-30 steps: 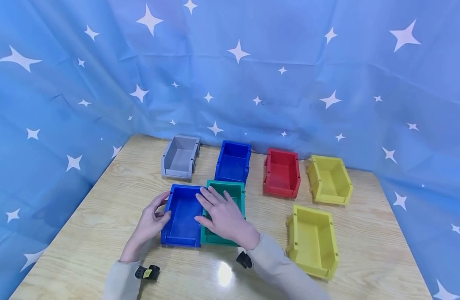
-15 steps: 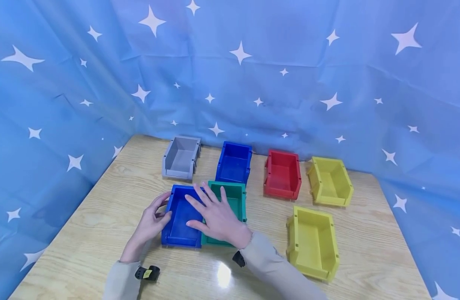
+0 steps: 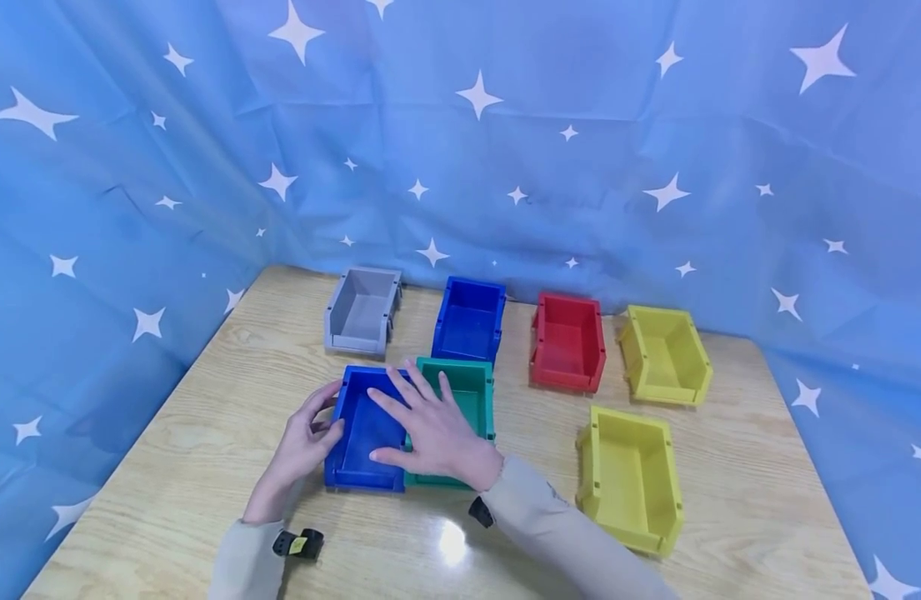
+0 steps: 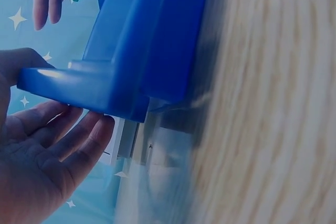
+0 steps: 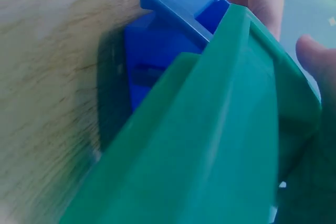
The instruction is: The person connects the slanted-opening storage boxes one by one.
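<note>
A blue plastic bin point(image 3: 364, 481) and a green bin point(image 3: 460, 364) stand side by side on the table. My left hand point(image 3: 301, 442) grips the blue bin's left wall, thumb on the inner side and fingers outside. In the left wrist view those fingers point(image 4: 89, 135) lie along the outside of the blue rim point(image 4: 68, 85). With fingers spread, my right hand point(image 3: 439, 429) is over the seam between both bins and hides part of it. From the right wrist view, the green bin's side point(image 5: 210, 145) fills the foreground, overlapping the blue bin point(image 5: 157, 51).
Behind stand a grey bin point(image 3: 358, 344), another blue bin point(image 3: 468, 325), a red bin point(image 3: 568, 342) and a yellow bin point(image 3: 666, 350). A second yellow bin point(image 3: 628, 483) is at the right. A star-patterned blue curtain point(image 3: 460, 167) closes off the table's back and sides.
My right hand has shifted left from over the green bin toward the blue bin, its fingers spreading wider. My left hand keeps its grip, and the bins stay in place.
</note>
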`<action>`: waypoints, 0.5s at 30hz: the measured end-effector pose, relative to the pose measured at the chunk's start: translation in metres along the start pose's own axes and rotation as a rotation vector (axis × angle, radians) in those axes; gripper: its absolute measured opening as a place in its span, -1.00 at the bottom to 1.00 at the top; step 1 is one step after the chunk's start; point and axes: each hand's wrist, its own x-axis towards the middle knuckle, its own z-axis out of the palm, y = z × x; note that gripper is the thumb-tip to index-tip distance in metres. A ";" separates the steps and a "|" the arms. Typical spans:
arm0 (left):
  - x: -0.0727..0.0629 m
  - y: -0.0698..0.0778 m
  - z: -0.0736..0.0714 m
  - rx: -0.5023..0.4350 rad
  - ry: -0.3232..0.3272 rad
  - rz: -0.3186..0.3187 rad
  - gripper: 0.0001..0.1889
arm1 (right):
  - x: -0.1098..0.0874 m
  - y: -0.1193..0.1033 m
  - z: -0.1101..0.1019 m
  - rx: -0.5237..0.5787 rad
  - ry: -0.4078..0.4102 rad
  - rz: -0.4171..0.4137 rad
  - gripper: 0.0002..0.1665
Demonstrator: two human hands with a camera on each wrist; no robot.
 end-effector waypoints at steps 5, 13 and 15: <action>0.002 -0.013 0.000 0.020 0.005 0.022 -0.43 | 0.000 0.002 0.002 -0.004 0.009 -0.023 -0.01; 0.002 -0.012 0.000 0.005 0.013 0.021 -0.42 | 0.000 0.005 0.006 0.019 0.018 -0.027 -0.12; 0.002 -0.012 0.000 0.013 0.016 0.023 -0.42 | -0.001 0.005 0.007 0.006 0.026 -0.026 -0.12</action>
